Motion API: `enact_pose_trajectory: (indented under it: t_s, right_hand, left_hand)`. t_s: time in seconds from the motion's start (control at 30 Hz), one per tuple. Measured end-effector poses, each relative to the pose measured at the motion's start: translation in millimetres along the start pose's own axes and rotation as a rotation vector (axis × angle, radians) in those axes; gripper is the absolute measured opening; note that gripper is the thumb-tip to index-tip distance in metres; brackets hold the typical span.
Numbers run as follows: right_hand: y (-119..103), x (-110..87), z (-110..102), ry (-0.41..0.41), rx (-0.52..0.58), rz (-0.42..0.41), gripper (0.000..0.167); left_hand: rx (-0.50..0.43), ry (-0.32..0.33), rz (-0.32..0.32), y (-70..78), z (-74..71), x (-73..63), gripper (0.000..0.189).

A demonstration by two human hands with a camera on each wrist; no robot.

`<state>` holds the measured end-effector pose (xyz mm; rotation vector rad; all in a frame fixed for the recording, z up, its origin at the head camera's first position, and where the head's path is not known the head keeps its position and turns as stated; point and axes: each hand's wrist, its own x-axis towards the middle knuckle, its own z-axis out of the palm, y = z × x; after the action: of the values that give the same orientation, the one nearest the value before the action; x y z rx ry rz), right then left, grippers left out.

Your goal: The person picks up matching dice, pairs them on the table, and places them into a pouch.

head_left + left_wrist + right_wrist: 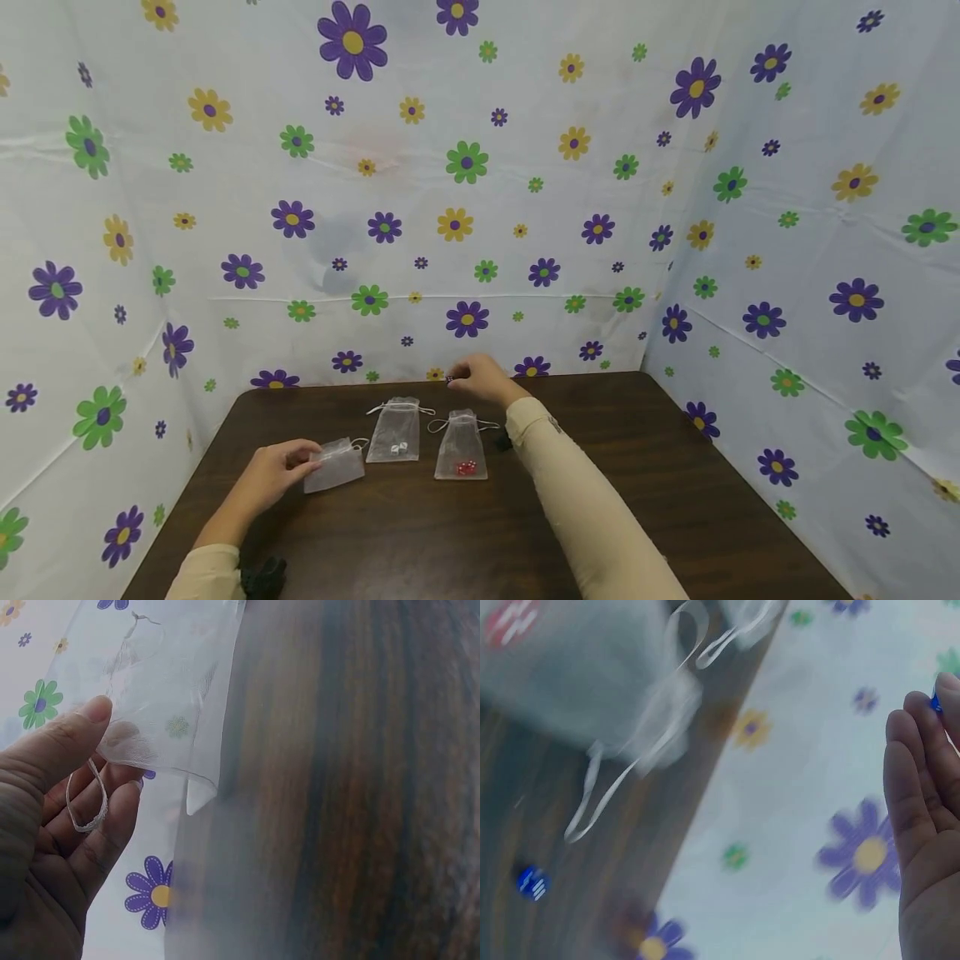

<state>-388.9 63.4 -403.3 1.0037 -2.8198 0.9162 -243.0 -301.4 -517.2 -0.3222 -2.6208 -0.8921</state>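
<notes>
My left hand [272, 473] pinches a small sheer white drawstring pouch [341, 468] between thumb and fingers, over the left of the table. A loop of its cord [96, 814] hangs against the fingers in the left wrist view. My right hand [483, 379] is raised at the table's back edge and pinches a blue die [935, 702], mostly covered by thumb and fingertips. Another blue die [532, 883] lies on the wood. Between the hands lie two more sheer pouches: one pouch [384, 429] with white dice [399, 448], the other [453, 446] with red dice [467, 468].
The dark wooden table [390, 542] meets a white flower-printed cloth [525, 267] at its back edge, and more of this cloth hangs on both sides. White cords [491, 425] spread from the necks of the two lying pouches. A black device [264, 577] sits at the left wrist.
</notes>
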Motion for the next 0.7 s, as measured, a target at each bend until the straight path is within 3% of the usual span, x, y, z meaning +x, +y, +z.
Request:
enact_pose_trajectory:
  t_s: [0.4, 0.7]
  right_hand:
    - [-71.3, 29.0, 25.9, -0.067, 0.003, -0.138, 0.022]
    - [-106.1, 39.1, 56.4, -0.104, -0.028, -0.204, 0.023]
  left_hand:
    - [-0.024, -0.016, 0.010, 7.4, -1.0, 6.9, 0.018]
    - [-0.054, -0.013, 0.054, 12.6, 2.0, 9.9, 0.017]
